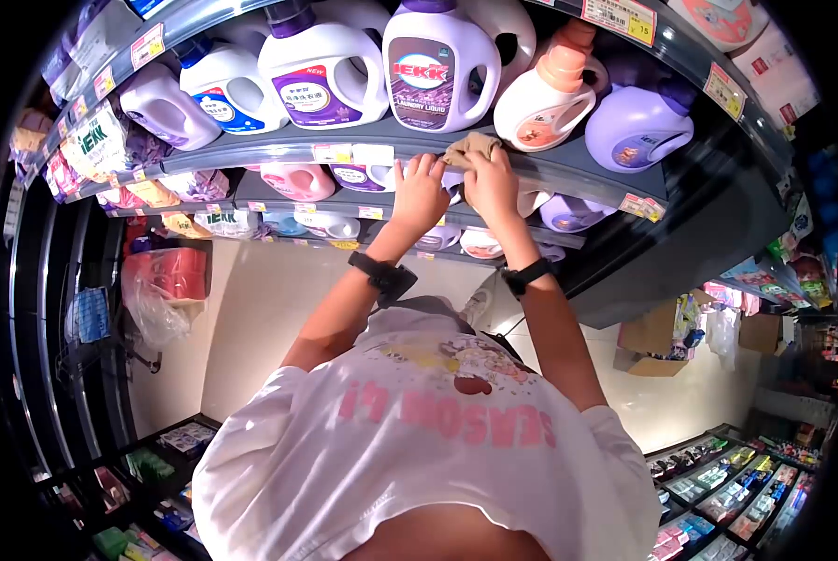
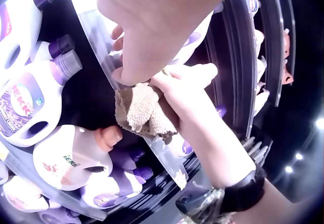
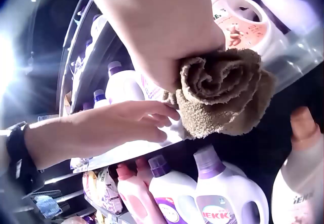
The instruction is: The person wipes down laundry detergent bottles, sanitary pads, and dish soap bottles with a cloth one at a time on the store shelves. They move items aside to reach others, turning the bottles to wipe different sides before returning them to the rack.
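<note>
My right hand [image 1: 491, 192] grips a bunched brown cloth [image 1: 473, 148] at the front edge of a grey shelf [image 1: 559, 178]. In the right wrist view the cloth [image 3: 223, 92] shows as a thick, fuzzy roll against the shelf's clear label strip [image 3: 298, 57]. Close on its left, my left hand [image 1: 421, 194] rests its fingers on the same front edge, beside a white price label [image 1: 374, 154]. Just behind the cloth stand a lilac laundry liquid bottle [image 1: 442, 70] and a white bottle with an orange cap [image 1: 545, 103].
More detergent bottles [image 1: 325, 70] line this shelf, with a purple one [image 1: 638, 126] at its right end. Lower shelves hold bottles and packs [image 1: 297, 179]. An open cardboard box [image 1: 657, 337] stands at the right, and a red package [image 1: 171, 273] sits at the left.
</note>
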Available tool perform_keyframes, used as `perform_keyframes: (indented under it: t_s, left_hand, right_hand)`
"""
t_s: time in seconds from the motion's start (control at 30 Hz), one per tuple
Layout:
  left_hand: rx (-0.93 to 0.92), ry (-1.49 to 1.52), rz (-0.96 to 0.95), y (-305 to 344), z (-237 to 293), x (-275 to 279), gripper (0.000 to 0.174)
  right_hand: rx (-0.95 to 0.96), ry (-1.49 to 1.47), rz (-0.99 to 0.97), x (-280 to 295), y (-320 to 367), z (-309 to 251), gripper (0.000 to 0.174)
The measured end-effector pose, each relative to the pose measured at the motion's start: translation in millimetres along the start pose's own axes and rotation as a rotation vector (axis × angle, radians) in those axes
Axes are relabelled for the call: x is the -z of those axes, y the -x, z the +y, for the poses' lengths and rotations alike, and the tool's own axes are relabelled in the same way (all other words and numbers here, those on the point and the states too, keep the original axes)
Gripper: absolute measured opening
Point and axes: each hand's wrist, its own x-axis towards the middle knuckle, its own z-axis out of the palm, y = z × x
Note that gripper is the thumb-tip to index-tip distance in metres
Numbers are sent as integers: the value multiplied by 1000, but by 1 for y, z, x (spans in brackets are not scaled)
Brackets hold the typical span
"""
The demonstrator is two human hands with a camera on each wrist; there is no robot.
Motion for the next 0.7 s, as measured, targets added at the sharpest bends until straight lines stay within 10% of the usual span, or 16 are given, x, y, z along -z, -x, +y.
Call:
perform_keyframes:
  t_s: [0.7]
  left_hand:
    - [10, -130, -25, 14, 0, -2, 57]
  right_hand:
    - [5, 595, -681, 45, -50, -15, 28]
